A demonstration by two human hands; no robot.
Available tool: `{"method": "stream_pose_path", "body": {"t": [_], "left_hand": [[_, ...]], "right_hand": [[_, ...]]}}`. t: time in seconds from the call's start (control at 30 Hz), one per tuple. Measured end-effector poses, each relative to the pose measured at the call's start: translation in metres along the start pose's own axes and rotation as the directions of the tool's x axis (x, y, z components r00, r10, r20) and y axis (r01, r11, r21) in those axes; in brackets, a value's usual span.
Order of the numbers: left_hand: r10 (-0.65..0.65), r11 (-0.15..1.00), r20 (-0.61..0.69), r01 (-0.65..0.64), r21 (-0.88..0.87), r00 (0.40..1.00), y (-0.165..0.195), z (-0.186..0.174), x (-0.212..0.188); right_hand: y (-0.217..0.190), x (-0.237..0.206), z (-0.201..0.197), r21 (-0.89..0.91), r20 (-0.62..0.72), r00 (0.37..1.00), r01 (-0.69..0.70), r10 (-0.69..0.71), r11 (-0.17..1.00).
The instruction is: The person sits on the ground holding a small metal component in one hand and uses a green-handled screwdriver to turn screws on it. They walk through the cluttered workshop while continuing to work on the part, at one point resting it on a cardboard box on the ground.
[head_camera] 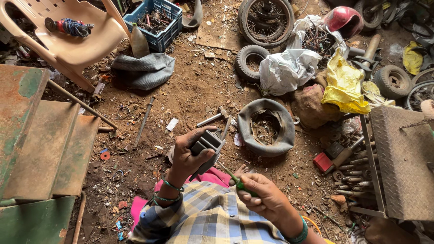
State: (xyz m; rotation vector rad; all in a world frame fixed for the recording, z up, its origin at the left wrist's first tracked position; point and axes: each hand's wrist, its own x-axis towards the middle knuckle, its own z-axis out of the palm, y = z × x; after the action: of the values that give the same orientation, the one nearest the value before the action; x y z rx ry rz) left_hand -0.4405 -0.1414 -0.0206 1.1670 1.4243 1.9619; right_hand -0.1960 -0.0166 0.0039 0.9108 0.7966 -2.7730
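Low in the frame's centre, the left hand (187, 156) wraps its fingers tight around a grey metal part (209, 145) — held above the dirt floor (190, 90). Just right of it, the right hand (262, 196) grips a green-handled screwdriver (237, 180), tip touching the part's lower edge — fingers curled closed.

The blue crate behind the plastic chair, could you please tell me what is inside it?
The blue crate holds a jumble of small metal parts and tools, some reddish. The plastic chair covers its left corner, so what lies there and underneath the pile cannot be seen.
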Motion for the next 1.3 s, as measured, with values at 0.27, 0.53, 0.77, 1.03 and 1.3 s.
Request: {"method": "stream_pose_path", "body": {"t": [0.27,0.53,0.77,1.03,1.3], "left_hand": [[-0.032,0.999,-0.031,0.032,0.004,0.999,-0.006,0.003,0.004],[-0.097,0.968,-0.062,0.08,-0.237,0.993,-0.001,0.0,0.001],[-0.025,0.996,-0.054,0.02,-0.091,0.998,-0.003,-0.002,0.0],[-0.074,0.99,-0.031,0.07,-0.12,0.997,-0.012,-0.002,-0.001],[-0.115,0.984,-0.059,0.105,-0.143,0.992,-0.008,-0.001,-0.006]], "right_hand": [[0.01,-0.002,0.024,-0.885,0.444,0.548,0.393,-0.709,-0.249],[-0.011,-0.011,0.039,-0.699,0.106,0.816,0.467,-0.568,0.541],[-0.023,-0.019,0.03,0.082,-0.1,0.993,0.069,-0.061,0.994],[-0.008,-0.014,0.036,-0.87,0.269,0.753,0.458,-0.601,0.184],[-0.019,-0.013,0.043,-0.89,0.338,0.652,0.456,-0.679,-0.006]]}}
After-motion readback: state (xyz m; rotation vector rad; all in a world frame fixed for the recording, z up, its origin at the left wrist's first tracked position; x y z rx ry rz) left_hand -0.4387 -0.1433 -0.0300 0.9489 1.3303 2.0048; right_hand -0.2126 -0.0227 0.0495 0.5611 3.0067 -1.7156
